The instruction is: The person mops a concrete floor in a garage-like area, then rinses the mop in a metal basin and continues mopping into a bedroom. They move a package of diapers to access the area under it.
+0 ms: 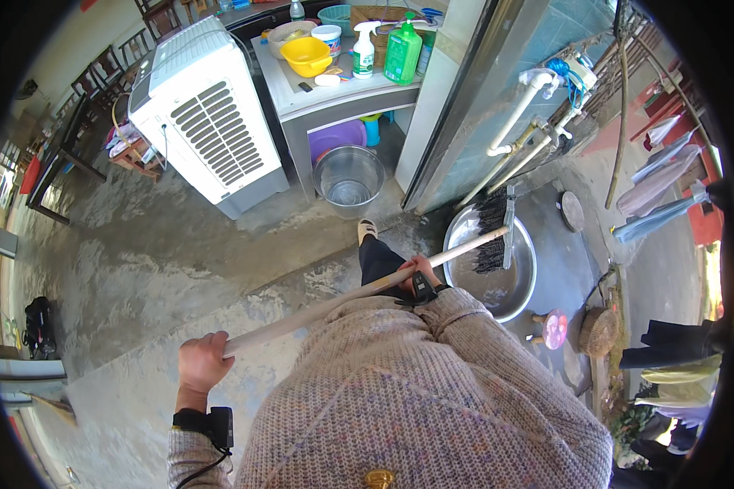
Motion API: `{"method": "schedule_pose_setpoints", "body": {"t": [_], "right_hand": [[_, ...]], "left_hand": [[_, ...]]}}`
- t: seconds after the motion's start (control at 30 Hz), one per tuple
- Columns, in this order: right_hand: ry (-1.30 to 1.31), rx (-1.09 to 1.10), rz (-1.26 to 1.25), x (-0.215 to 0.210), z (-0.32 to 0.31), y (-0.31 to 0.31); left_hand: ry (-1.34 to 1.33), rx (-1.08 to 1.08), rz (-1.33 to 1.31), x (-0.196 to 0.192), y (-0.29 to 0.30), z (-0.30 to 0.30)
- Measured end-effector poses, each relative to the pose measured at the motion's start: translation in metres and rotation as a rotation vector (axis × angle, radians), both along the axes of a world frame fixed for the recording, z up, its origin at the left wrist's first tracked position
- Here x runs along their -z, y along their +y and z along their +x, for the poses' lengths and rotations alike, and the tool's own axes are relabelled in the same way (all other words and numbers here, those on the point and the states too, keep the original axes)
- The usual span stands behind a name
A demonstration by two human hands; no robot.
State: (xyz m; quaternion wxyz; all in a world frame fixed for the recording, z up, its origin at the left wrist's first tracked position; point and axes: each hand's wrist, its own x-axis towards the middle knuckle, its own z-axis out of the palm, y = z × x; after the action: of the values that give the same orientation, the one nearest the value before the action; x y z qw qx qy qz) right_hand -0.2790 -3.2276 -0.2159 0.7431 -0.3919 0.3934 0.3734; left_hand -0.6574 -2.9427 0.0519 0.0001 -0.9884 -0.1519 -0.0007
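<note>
A mop with a long pale wooden handle (310, 312) slants across my body. Its far end carries a grey bar and a head of dark strands (491, 236), which hangs over and partly in a large round metal basin (532, 281) of murky water. My left hand (204, 361) is wrapped round the handle's near end, out to the left. Further along, my right hand (418, 270) grips the same handle in front of my waist. Both wrists wear black straps with small devices.
A white air cooler (208, 114) stands ahead on the left. Beside it, a counter (302, 99) holds bottles and bowls, with a metal bucket (349, 181) below. Pipes (514, 140) run up the right wall. A small pink stool (555, 329) and a woven stool (598, 332) stand right of the basin.
</note>
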Motion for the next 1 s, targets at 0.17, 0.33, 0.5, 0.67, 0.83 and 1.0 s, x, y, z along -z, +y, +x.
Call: {"method": "schedule_pose_setpoints", "body": {"t": [0.17, 0.33, 0.5, 0.67, 0.83, 1.0], "right_hand": [[-0.006, -0.075, -0.058, 0.015, 0.007, -0.027], [0.032, -0.040, -0.106, 0.062, 0.017, -0.053], [-0.035, -0.179, -0.083, 0.082, 0.027, -0.068], [0.030, -0.107, -0.102, 0.062, 0.051, -0.058], [0.128, 0.143, -0.067, 0.037, 0.084, -0.034], [0.201, 0.151, 0.009, 0.014, 0.108, -0.020]], "left_hand": [[0.058, 0.060, -0.024, 0.004, 0.011, 0.036], [0.088, 0.111, -0.046, 0.016, 0.014, 0.069], [0.101, 0.119, -0.082, 0.014, 0.009, 0.095], [0.184, 0.128, -0.042, 0.002, 0.013, 0.143], [0.223, 0.178, 0.055, -0.014, 0.015, 0.195], [0.274, 0.154, 0.148, -0.028, 0.009, 0.209]]}}
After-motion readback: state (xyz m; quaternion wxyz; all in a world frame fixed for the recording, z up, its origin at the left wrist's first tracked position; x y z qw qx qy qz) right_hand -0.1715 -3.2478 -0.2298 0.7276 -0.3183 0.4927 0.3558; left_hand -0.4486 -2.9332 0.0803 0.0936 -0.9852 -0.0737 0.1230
